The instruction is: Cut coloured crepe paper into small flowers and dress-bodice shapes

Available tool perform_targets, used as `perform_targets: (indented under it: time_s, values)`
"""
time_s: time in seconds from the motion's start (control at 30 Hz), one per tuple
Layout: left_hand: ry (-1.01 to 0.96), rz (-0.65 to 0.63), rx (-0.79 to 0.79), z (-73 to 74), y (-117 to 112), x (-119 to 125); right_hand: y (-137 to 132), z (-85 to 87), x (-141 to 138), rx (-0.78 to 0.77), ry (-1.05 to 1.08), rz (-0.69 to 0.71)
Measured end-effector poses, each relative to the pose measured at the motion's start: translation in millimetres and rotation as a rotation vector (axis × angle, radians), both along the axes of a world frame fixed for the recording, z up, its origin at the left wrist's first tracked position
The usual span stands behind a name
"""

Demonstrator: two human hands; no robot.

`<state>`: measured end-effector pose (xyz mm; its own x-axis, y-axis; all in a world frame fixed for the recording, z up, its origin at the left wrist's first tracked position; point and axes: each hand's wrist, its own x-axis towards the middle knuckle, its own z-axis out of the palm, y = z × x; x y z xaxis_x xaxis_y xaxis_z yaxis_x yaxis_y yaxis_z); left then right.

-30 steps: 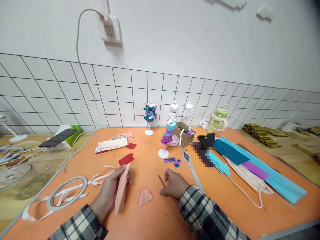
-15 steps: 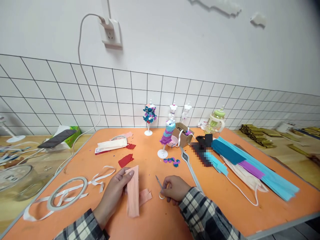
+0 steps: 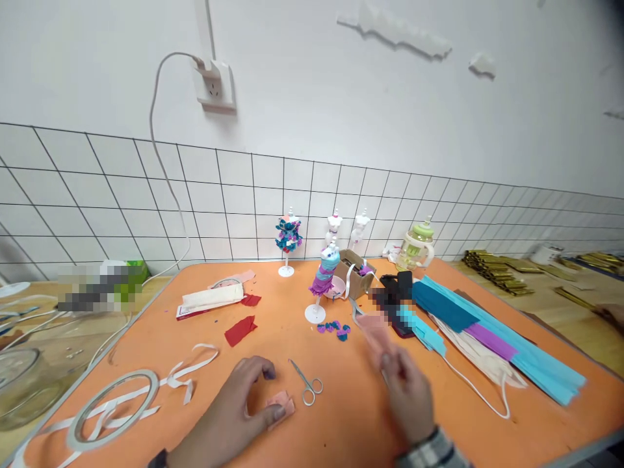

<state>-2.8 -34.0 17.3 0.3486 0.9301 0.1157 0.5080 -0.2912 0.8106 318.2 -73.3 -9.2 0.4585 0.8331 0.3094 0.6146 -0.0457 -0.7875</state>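
Observation:
My right hand (image 3: 410, 393) pinches a strip of pink crepe paper (image 3: 374, 333), slightly blurred, over the right half of the table. My left hand (image 3: 241, 403) is open, fingers curved and apart from the thumb. Its thumb lies over the edge of a small pink crepe paper piece (image 3: 283, 404); whether it presses on it I cannot tell. Small scissors (image 3: 306, 383) lie between my hands on the orange table (image 3: 336, 422). Farther back, a mini dress form (image 3: 324, 276) wears blue and purple crepe paper, with several purple and teal petals (image 3: 335, 329) before it.
On the left lie a tape roll (image 3: 78, 422), white ribbon (image 3: 182, 374), red paper (image 3: 240, 330) and a white packet (image 3: 212, 298). Another decorated dress form (image 3: 288, 237), a small cardboard box (image 3: 358, 283) and a bottle (image 3: 416, 247) stand behind. Long coloured paper strips (image 3: 531, 364) cover the right side.
The scissors have left my right hand and lie on the table. The pink strip has passed from my left hand to my right, which has moved right. My left hand has opened.

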Motion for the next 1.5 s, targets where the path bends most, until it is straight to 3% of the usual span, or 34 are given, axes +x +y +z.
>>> perform_targets:
  time_s: [0.07,0.13,0.2,0.27,0.37,0.47,0.53,0.63,0.77,0.87,0.97,1.07,1.17,1.23,1.3,1.4,1.5]
  values:
    - [0.158,-0.067,-0.03,6.6,2.4,-7.0,14.8,-0.1,59.5,0.04,-0.16,-0.281]
    - [0.271,-0.1,-0.073,8.8,3.8,-9.6,31.1,-1.4,113.0,0.066,-0.329,-0.361]
    - [0.337,-0.113,-0.091,6.9,4.4,-9.1,44.6,-4.6,150.4,-0.011,-0.4,-0.377]
    - [0.359,-0.122,-0.098,2.9,4.8,-7.6,52.7,-8.7,169.2,-0.046,-0.426,-0.366]
    - [0.348,-0.122,-0.109,-1.5,5.4,-5.7,53.0,-12.2,170.6,0.034,-0.503,-0.425]
    - [0.295,-0.072,-0.125,-0.3,5.6,-3.4,40.7,-11.2,149.1,0.195,-0.523,-0.46]
    - [0.217,-0.044,-0.171,3.2,5.3,-0.7,28.0,-9.9,120.5,0.288,-0.411,-0.366]
    - [0.051,-0.063,-0.257,7.8,4.7,3.3,9.1,-6.2,55.6,0.274,0.018,-0.006]
    - [-0.22,-0.084,-0.372,4.5,6.1,4.5,0.0,11.7,-38.8,-0.099,0.244,0.671]
    - [-0.395,-0.095,-0.47,-2.3,9.6,2.2,11.9,28.5,-87.6,-0.27,0.316,0.891]
    - [-0.498,-0.103,-0.486,-6.2,13.1,-0.8,33.1,33.7,-116.2,-0.305,0.274,0.908]
    - [-0.541,-0.018,-0.437,-4.7,13.9,-2.7,51.5,26.9,-134.1,-0.254,0.338,0.804]
    - [-0.609,0.083,-0.384,0.7,11.9,-1.7,59.6,17.8,-146.2,-0.325,0.727,0.724]
    - [-0.625,0.062,-0.388,4.5,10.1,1.0,60.1,13.8,-151.4,-0.349,0.999,0.689]
    - [-0.614,0.03,-0.397,6.9,8.9,4.3,58.7,11.9,-154.0,-0.352,1.093,0.678]
    - [-0.638,0.044,-0.4,6.7,7.7,6.7,56.1,12.6,-152.0,-0.396,0.955,0.716]
    - [-0.789,0.041,-0.54,4.5,5.8,5.1,53.6,16.4,-143.2,-0.202,0.511,0.641]
